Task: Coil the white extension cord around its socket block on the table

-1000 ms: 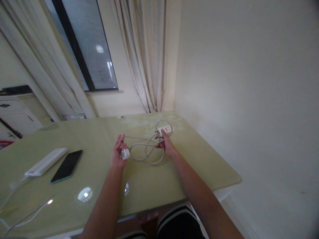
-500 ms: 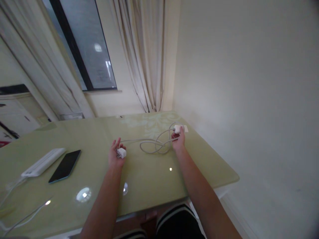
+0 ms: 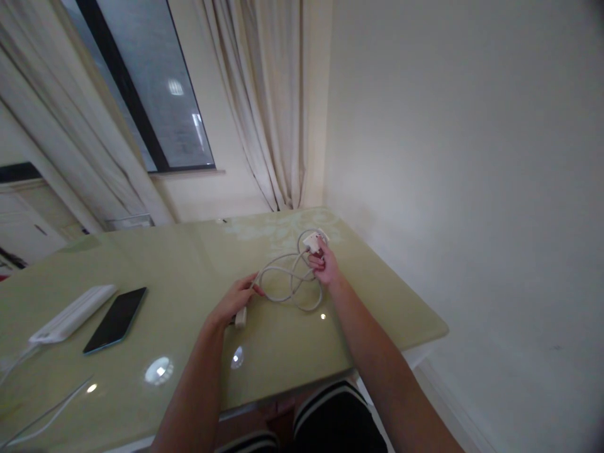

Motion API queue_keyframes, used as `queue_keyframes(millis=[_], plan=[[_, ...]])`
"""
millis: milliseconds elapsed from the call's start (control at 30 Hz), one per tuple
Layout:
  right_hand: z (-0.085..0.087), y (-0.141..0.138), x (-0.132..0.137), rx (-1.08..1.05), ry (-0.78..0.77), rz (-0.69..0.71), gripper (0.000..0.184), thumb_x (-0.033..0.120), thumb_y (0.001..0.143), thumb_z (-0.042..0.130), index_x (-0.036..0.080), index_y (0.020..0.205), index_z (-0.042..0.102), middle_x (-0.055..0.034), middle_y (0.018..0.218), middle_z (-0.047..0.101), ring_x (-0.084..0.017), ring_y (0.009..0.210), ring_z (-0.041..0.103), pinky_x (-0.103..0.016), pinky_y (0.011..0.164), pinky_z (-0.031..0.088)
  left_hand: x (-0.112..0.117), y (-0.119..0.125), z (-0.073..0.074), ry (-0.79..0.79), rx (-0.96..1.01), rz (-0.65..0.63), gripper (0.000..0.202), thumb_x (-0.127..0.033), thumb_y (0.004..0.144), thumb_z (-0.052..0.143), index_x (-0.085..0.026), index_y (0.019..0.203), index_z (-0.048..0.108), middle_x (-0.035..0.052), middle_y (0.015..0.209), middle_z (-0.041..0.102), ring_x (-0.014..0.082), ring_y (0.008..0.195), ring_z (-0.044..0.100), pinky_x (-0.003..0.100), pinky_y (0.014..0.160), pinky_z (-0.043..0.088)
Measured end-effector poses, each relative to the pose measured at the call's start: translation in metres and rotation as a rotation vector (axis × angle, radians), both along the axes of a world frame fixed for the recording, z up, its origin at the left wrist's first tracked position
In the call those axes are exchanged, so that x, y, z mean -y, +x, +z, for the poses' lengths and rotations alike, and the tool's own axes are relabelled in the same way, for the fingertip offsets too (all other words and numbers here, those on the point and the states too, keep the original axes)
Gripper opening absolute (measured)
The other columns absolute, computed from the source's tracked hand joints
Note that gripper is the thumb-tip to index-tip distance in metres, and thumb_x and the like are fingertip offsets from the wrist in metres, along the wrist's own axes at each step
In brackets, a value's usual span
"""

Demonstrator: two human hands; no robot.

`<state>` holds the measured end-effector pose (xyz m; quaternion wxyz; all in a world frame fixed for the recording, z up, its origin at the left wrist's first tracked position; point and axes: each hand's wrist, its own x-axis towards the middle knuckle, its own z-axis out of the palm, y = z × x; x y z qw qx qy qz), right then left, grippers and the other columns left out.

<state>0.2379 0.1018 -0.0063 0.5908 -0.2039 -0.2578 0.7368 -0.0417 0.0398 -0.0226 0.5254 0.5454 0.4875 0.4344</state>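
Note:
A loosely looped grey-white cable (image 3: pixel 283 299) lies on the table between my two hands. My left hand (image 3: pixel 234 301) is palm down, its fingers and thumb pinched on the cable near its left end. Just below that palm a white plug (image 3: pixel 240 318) shows, partly covered by the hand. Farther off to the right, my right hand (image 3: pixel 326 267) grips a white block (image 3: pixel 313 241) at the cable's other end, with a loop of cable passing by its fingers. The block's exact kind is not clear.
A pale green glossy table (image 3: pixel 387 314) spreads under everything. On the left lie a black phone or tablet (image 3: pixel 116 319), a white power strip (image 3: pixel 73 313) and thin white cables (image 3: pixel 50 415). Curtains (image 3: pixel 264 107) and a wall (image 3: pixel 448 157) stand behind and right.
My left hand has rolled from palm up to palm down and moved right, now pinching the cable. My right hand has shifted left with the white block. The cable loops are closer together.

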Motion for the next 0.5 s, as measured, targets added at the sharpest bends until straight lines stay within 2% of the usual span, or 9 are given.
queue_keyframes(millis=[67,200,267,333,400,500], plan=[[0.005,0.006,0.004,-0.041,0.017,0.09,0.031,0.046,0.093,0.065,0.015,0.091,0.063,0.0034,0.062,0.066,0.001,0.032,0.02,-0.008,0.029,0.016,0.004,0.001,0.002,-0.056,0.019,-0.042,0.046,-0.008,0.064,0.069,-0.018,0.109,0.075,0.0022,0.072,0.072,0.0105,0.047,0.047,0.018,0.043,0.031],[0.012,0.012,0.012,-0.1,0.051,0.174,0.039,0.05,0.096,0.058,0.013,0.111,0.065,0.0017,0.07,0.069,0.001,0.033,0.018,-0.008,0.029,0.014,0.003,0.004,-0.003,-0.072,0.155,0.154,0.06,-0.018,0.073,0.075,-0.018,0.131,0.062,0.0041,0.08,0.075,0.0095,0.046,0.051,0.019,0.043,0.034],[0.015,0.01,0.015,-0.095,0.06,0.218,0.043,0.052,0.096,0.058,0.013,0.114,0.065,0.0015,0.073,0.069,0.001,0.033,0.018,-0.008,0.028,0.013,-0.002,0.003,-0.007,-0.051,0.18,0.237,0.055,-0.019,0.075,0.073,-0.019,0.129,0.061,0.0033,0.078,0.074,0.0085,0.043,0.048,0.019,0.042,0.032],[0.017,0.006,0.017,-0.069,0.071,0.227,0.045,0.053,0.094,0.059,0.013,0.114,0.066,0.0016,0.072,0.068,0.001,0.033,0.02,-0.01,0.028,0.014,-0.005,0.002,-0.008,-0.025,0.138,0.253,0.047,-0.02,0.074,0.072,-0.018,0.121,0.064,0.0034,0.08,0.074,0.0082,0.045,0.048,0.019,0.043,0.034],[0.018,0.001,0.016,-0.027,0.08,0.149,0.043,0.052,0.092,0.061,0.013,0.109,0.068,0.0014,0.067,0.067,-0.001,0.033,0.025,-0.012,0.029,0.02,-0.004,0.001,-0.007,-0.01,0.065,0.211,0.043,-0.02,0.071,0.071,-0.017,0.113,0.064,0.0048,0.089,0.075,0.0086,0.052,0.053,0.02,0.05,0.041],[0.016,-0.004,0.008,0.048,0.05,-0.182,0.034,0.048,0.086,0.068,0.015,0.093,0.068,0.0019,0.062,0.065,-0.004,0.036,0.036,-0.014,0.032,0.028,0.002,0.003,-0.001,-0.024,-0.009,0.119,0.039,-0.023,0.067,0.073,-0.017,0.104,0.063,0.0054,0.101,0.074,0.0072,0.058,0.053,0.019,0.054,0.042]])
